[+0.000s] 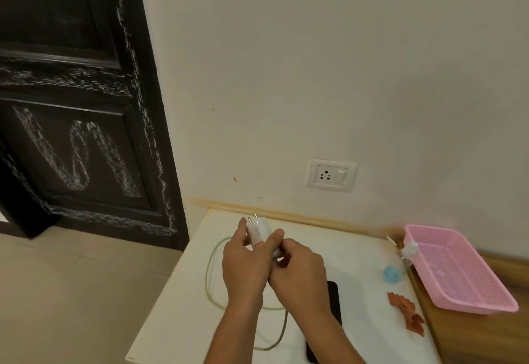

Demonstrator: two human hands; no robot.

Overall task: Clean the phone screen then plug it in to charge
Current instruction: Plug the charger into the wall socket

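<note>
White plastic charger adapter (pixel 258 233), rounded, with two metal pins pointing up toward the wall and a small orange mark on its face, gripped by the left hand (pixel 246 263); the right hand (pixel 299 273) pinches at its lower end. A pale, round cable (pixel 210 275) loops on the smooth white counter (pixel 363 315) left of and below the hands. The black, glossy phone (pixel 333 300) lies flat just beneath the right wrist.
</note>
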